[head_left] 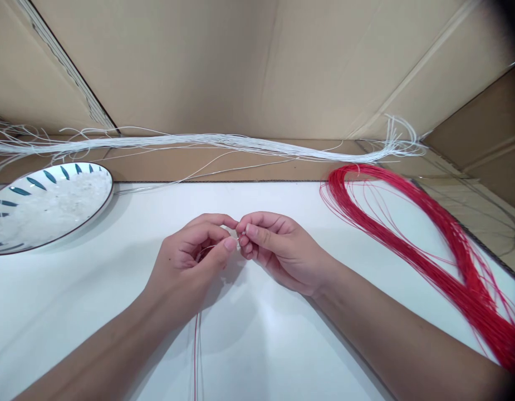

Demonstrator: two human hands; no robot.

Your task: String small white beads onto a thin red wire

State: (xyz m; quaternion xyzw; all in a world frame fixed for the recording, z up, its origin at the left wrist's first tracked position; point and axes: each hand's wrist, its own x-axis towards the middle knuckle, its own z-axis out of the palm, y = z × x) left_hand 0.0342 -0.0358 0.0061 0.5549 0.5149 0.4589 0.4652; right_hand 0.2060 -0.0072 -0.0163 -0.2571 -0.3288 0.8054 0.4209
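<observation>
Over the white table, my left hand [197, 248] and my right hand [274, 242] meet with fingertips nearly touching. My left hand is closed around a thin cord that runs through its curled fingers toward the thumb. Below that hand, a red cord [195, 356] hangs down toward the bottom edge, with a grey line beside it that may be its shadow. My right thumb and index finger pinch something tiny and whitish at the cord's end. Most of it is hidden by the fingers, so its kind cannot be made out.
On the left stands a white plate [102, 207] with dark green leaf marks, holding many small clear-white pieces. A long bundle of white cords [240, 142] lies along the cardboard [224, 67] at the back. A looped hank of red cords [407, 250] lies at right.
</observation>
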